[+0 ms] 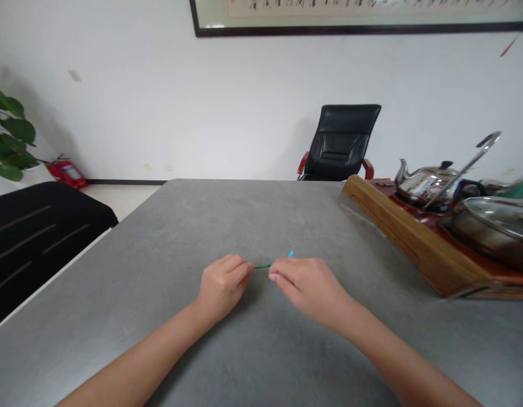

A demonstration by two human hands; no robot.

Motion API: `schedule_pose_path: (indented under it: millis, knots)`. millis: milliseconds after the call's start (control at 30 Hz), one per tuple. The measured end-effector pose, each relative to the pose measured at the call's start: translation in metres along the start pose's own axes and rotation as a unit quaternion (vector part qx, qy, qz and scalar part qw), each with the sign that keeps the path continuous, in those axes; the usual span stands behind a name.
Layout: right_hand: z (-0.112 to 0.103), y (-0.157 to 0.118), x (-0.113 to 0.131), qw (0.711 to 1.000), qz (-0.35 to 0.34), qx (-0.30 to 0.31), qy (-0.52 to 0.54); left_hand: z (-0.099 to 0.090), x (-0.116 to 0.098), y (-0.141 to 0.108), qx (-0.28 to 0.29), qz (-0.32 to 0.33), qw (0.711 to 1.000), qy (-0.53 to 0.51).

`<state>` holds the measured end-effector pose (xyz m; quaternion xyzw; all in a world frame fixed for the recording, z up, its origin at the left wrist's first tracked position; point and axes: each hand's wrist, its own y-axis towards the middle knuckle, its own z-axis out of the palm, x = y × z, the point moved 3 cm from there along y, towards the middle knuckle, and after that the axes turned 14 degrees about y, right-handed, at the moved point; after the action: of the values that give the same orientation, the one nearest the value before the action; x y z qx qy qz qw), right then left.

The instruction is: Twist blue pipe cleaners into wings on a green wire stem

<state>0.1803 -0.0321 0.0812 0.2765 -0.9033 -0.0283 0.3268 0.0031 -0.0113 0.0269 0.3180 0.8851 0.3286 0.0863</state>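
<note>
My left hand [226, 284] is closed, its thumb and fingers pinching one end of a thin green strand [262, 266]. My right hand [310, 285] is closed on the same strand a short way to the right. Between the two hands the strand runs nearly straight and level, just above the grey tabletop [227, 217]. Whether it is wire or string I cannot tell. A small light-blue piece [291, 254] pokes out behind my right hand's knuckles; my fingers hide whether it joins the green strand.
At the right stands a wooden tea tray [397, 237] with a steel kettle [428, 182] and a glass-lidded pot [494, 226]. A black office chair [340, 138] is beyond the far edge. Another black chair [40, 237], a plant [11, 133] and a fire extinguisher [67, 172] are at left.
</note>
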Motion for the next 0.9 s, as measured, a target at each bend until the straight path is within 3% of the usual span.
schedule_pose_path:
  millis: [333, 467, 700, 900]
  knots:
    - [0.027, -0.002, 0.005, 0.995, 0.016, 0.054, -0.085, 0.003, 0.008, 0.0, 0.041, -0.101, 0.989, -0.096]
    - [0.036, -0.001, -0.001, 0.996, 0.014, 0.046, -0.071, 0.003, 0.009, 0.001, 0.038, -0.126, 0.982, -0.136]
    - [0.041, -0.002, -0.025, 0.998, 0.05, 0.008, 0.038, 0.007, 0.015, 0.004, 0.044, -0.184, 0.959, -0.213]
    - [0.043, 0.001, -0.041, 0.983, 0.087, 0.001, 0.163, 0.014, 0.017, 0.004, 0.07, -0.211, 0.929, -0.297]
